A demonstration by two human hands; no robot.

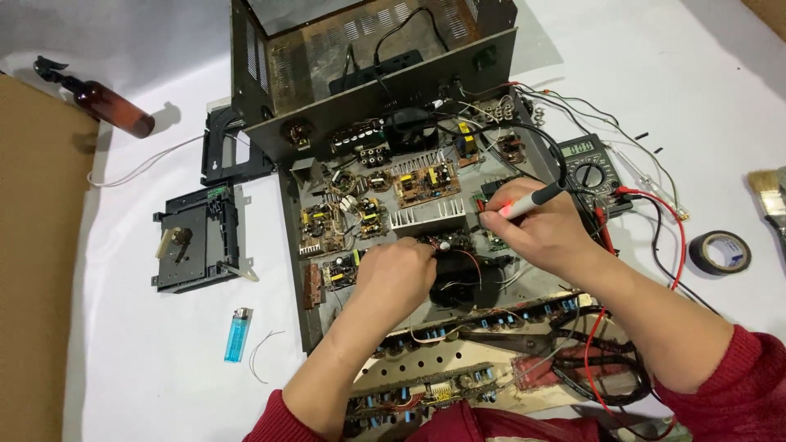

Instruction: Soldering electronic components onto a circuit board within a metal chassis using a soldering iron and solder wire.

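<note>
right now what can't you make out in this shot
Head view only:
- Left hand covers what its fingers touch inside the opened chassis.
- Right hand hides the tip of the red probe and the contact point.
- Multimeter reading: too small.
- Paintbrush: cut off by the right edge.
- Circuit board component markings: too small.

Single head cam, looks steeply down, close over open chassis point(304, 270) on white table point(147, 368).
</note>
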